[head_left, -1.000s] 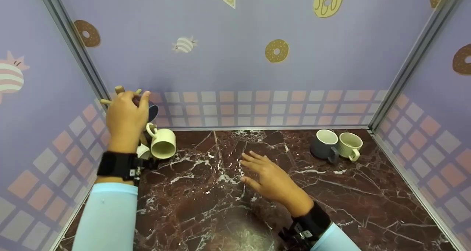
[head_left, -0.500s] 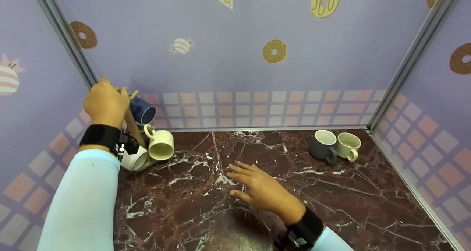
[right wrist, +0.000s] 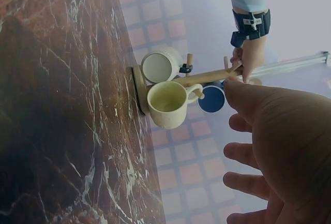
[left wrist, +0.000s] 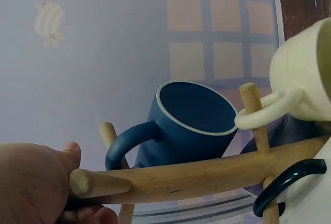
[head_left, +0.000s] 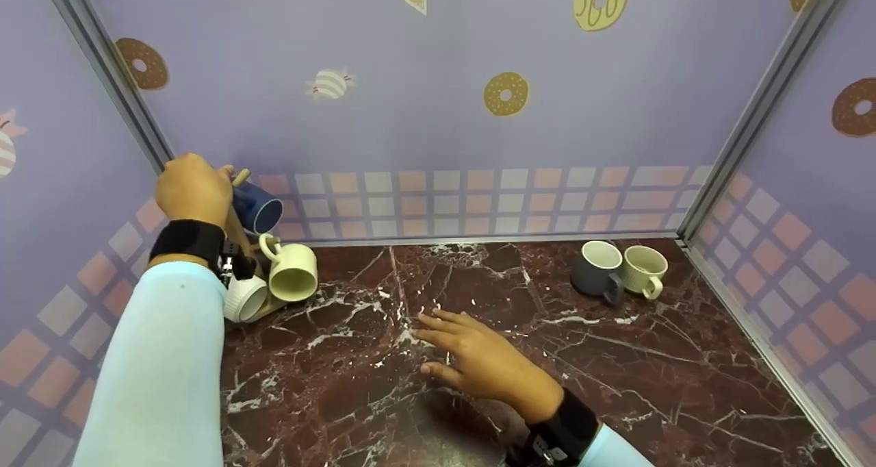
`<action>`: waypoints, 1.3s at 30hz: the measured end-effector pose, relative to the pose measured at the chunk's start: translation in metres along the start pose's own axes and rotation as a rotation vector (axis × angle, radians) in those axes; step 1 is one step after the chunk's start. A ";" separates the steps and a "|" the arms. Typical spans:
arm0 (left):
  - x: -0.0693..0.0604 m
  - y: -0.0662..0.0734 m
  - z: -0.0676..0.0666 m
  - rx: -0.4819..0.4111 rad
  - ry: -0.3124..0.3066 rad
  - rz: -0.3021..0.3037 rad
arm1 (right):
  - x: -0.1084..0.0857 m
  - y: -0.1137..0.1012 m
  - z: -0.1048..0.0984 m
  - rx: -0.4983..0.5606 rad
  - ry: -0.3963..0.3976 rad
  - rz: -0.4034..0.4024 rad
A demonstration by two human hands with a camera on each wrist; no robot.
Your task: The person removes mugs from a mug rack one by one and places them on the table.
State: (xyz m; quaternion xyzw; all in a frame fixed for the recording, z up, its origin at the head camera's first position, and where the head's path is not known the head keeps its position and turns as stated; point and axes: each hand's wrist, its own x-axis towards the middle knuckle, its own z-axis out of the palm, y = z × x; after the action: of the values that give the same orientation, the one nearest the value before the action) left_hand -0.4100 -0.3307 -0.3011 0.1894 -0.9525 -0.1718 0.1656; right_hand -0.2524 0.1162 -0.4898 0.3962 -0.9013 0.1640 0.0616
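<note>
At the left back corner, my left hand [head_left: 194,190] grips the top of a wooden mug tree [head_left: 237,231], its thumb and fingers round the post in the left wrist view. From the pegs hang a blue mug [head_left: 259,208], a cream mug [head_left: 294,272] and a white ribbed mug [head_left: 244,298]. The white mug's dark handle [left wrist: 289,180] is looped on a low peg. Behind the cream mug, another dark shape [left wrist: 289,132] is partly hidden. My right hand [head_left: 479,361] hovers over the table with spread fingers, holding nothing.
A dark grey mug [head_left: 594,275] and a pale green ribbed mug [head_left: 642,270] stand upright side by side at the back right of the marbled table [head_left: 657,385]. Patterned walls [head_left: 438,124] enclose the back and both sides.
My left hand has moved left and now holds the top of the mug tree, uncovering the blue and white mugs. My right hand has drifted slightly left and down.
</note>
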 end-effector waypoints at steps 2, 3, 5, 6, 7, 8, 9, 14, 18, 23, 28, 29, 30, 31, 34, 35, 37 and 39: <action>0.000 -0.001 -0.002 0.010 0.014 -0.003 | 0.000 0.000 0.001 0.003 0.004 -0.003; 0.000 -0.001 -0.003 0.011 0.020 -0.003 | 0.000 0.000 0.001 0.000 0.005 -0.002; 0.000 -0.001 -0.004 0.011 0.026 0.001 | 0.000 0.000 0.001 -0.004 0.007 0.002; 0.000 -0.001 -0.005 0.011 0.028 0.005 | 0.000 0.000 0.001 -0.003 0.006 0.003; -0.001 -0.001 -0.005 0.009 0.029 0.008 | 0.000 0.000 0.002 -0.001 0.004 0.004; -0.001 -0.002 -0.005 0.003 0.030 0.010 | 0.000 0.000 0.002 0.001 0.000 0.006; -0.002 -0.002 -0.004 -0.001 0.028 0.012 | 0.000 0.000 0.002 0.005 -0.005 0.008; -0.002 -0.003 -0.003 -0.029 0.033 0.023 | 0.001 -0.001 0.001 0.014 -0.017 0.016; -0.001 -0.002 -0.002 -0.042 0.041 0.038 | 0.001 -0.001 -0.001 0.018 -0.018 0.019; 0.000 -0.002 -0.002 -0.023 0.021 0.048 | 0.001 0.000 0.000 0.023 -0.018 0.018; 0.001 0.000 -0.003 0.033 -0.022 0.055 | 0.000 0.001 0.001 0.021 -0.012 0.021; 0.002 0.000 -0.003 0.044 -0.027 0.054 | 0.000 0.002 0.001 0.021 -0.013 0.020; 0.002 0.000 -0.003 0.057 -0.031 0.055 | 0.000 0.002 0.001 0.021 -0.013 0.021; 0.002 0.000 -0.004 0.069 -0.034 0.055 | 0.000 0.002 0.001 0.021 -0.013 0.020; 0.003 -0.002 -0.004 0.105 -0.034 0.056 | 0.001 0.002 0.001 0.027 -0.017 0.024; 0.003 -0.002 -0.004 0.113 -0.033 0.055 | 0.001 0.002 0.001 0.030 -0.019 0.027; 0.003 -0.003 -0.004 0.113 -0.035 0.055 | 0.001 0.002 0.001 0.036 -0.023 0.031; 0.003 -0.004 -0.004 0.105 -0.046 0.049 | 0.002 0.003 0.001 0.040 -0.026 0.034</action>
State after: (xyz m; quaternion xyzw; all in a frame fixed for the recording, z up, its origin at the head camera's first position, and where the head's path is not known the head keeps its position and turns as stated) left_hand -0.4101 -0.3368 -0.2980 0.1704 -0.9681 -0.1216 0.1378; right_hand -0.2555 0.1164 -0.4909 0.3839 -0.9052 0.1778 0.0392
